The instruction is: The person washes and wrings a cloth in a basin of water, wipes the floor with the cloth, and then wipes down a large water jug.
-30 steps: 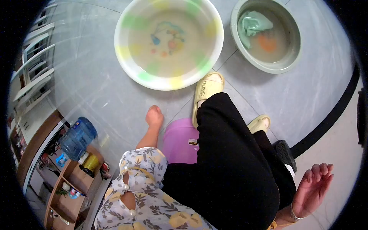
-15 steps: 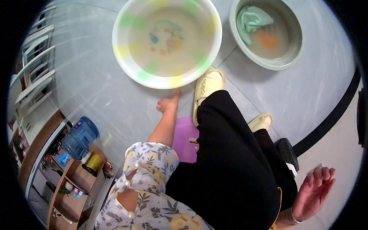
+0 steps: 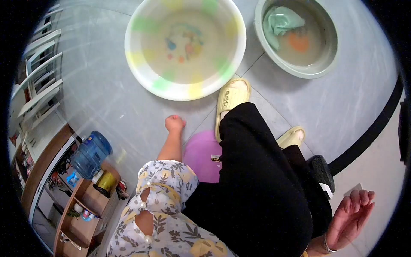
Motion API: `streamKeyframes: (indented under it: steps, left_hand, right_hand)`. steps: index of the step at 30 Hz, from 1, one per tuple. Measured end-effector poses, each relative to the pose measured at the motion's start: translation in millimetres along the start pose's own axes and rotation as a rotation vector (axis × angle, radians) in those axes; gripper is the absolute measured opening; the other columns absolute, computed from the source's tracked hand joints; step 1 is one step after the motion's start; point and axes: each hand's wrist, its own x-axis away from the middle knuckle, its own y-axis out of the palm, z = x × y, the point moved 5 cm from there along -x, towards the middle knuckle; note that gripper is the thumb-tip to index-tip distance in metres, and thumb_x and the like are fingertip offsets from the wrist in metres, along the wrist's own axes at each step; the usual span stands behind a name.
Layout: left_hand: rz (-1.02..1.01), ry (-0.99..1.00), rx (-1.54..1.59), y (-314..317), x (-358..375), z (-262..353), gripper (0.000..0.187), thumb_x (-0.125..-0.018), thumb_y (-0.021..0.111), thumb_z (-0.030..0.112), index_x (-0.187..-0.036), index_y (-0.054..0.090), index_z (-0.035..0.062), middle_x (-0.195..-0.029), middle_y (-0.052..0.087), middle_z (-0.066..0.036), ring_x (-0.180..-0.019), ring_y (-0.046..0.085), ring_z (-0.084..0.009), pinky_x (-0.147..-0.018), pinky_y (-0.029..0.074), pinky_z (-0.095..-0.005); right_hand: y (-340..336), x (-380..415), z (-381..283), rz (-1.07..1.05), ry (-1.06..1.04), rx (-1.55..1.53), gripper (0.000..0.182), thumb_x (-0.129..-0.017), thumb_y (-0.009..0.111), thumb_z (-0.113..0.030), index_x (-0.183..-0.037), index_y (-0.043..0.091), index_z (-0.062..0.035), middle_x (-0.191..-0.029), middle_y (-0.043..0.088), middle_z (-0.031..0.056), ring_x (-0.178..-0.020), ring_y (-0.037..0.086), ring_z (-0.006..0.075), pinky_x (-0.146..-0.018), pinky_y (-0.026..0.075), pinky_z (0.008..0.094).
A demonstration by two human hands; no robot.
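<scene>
My left hand (image 3: pixel 174 123) is curled into a fist over the grey floor, with no object showing in it. It is apart from the large white basin (image 3: pixel 143 81), which has green and yellow patches and cloudy water. Several small coloured pieces, blue, orange and pink, lie in that water. Beside my left forearm is a purple plastic piece (image 3: pixel 201 156) with a small label, partly under my black trousers. At the lower right my right hand (image 3: pixel 351 218) hangs palm up, fingers loosely bent and nothing in it.
A grey-green basin (image 3: pixel 295 73) at the top right holds murky water, a mint-green cloth (image 3: pixel 284 21) and an orange thing (image 3: pixel 299 42). Yellow slippers (image 3: pixel 231 96) are on my feet. To the left stand white chairs (image 3: pixel 40 98), a blue water bottle (image 3: pixel 92 154) and a wooden shelf (image 3: pixel 81 229).
My left hand has drawn back from the white basin's rim, down and to the left, and its outstretched thumb has folded in. My right hand stays in place.
</scene>
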Motion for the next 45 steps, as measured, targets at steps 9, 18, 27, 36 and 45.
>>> streamKeyframes:
  steps: [9,18,27,36,45]
  left_hand:
    - [-0.199,0.048,0.226,-22,12,-20,0.003,-0.081,0.054,-0.002,-0.081,0.056,-0.0024,-0.066,0.057,-0.006,-0.047,0.056,-0.0136,-0.043,0.046,-0.0259]
    - [0.149,0.711,-0.584,-17,69,49,0.033,-0.071,0.075,0.021,-0.092,0.058,0.0013,-0.090,0.061,-0.016,-0.082,0.062,-0.0348,-0.070,0.051,-0.0424]
    - [0.055,1.001,-0.718,-10,57,50,0.012,-0.077,0.064,0.016,-0.076,0.057,0.0055,-0.082,0.062,-0.014,-0.067,0.063,-0.0344,-0.061,0.050,-0.0457]
    - [0.031,0.953,-0.680,-19,47,48,0.008,-0.075,0.059,0.013,-0.071,0.059,0.0058,-0.074,0.062,-0.015,-0.066,0.062,-0.0359,-0.061,0.050,-0.0451]
    - [-0.007,0.893,-0.486,-83,52,58,0.009,-0.076,0.059,0.013,-0.075,0.062,0.0052,-0.075,0.063,-0.016,-0.067,0.061,-0.0352,-0.062,0.049,-0.0434]
  right_hand:
    - [-16,-3,-7,-0.085,0.030,-0.009,0.021,-0.100,0.040,-0.015,-0.115,0.041,-0.0007,-0.087,0.037,0.0042,-0.073,0.035,0.0131,-0.065,0.033,0.0266]
    - [7,-2,0,-0.004,0.009,-0.006,0.020,-0.100,0.040,-0.014,-0.114,0.042,0.0001,-0.087,0.037,0.0044,-0.072,0.035,0.0129,-0.064,0.033,0.0269]
    - [8,0,1,-0.007,0.010,0.022,0.017,-0.100,0.040,-0.015,-0.111,0.040,-0.0014,-0.088,0.037,0.0044,-0.072,0.035,0.0132,-0.064,0.033,0.0272]
    - [18,-3,-2,-0.054,0.000,0.018,0.017,-0.100,0.040,-0.015,-0.111,0.041,-0.0010,-0.085,0.037,0.0039,-0.072,0.035,0.0128,-0.064,0.033,0.0261]
    - [8,3,-10,-0.118,-0.047,-0.061,0.017,-0.099,0.041,-0.018,-0.107,0.042,-0.0026,-0.083,0.038,0.0022,-0.070,0.035,0.0121,-0.060,0.032,0.0261]
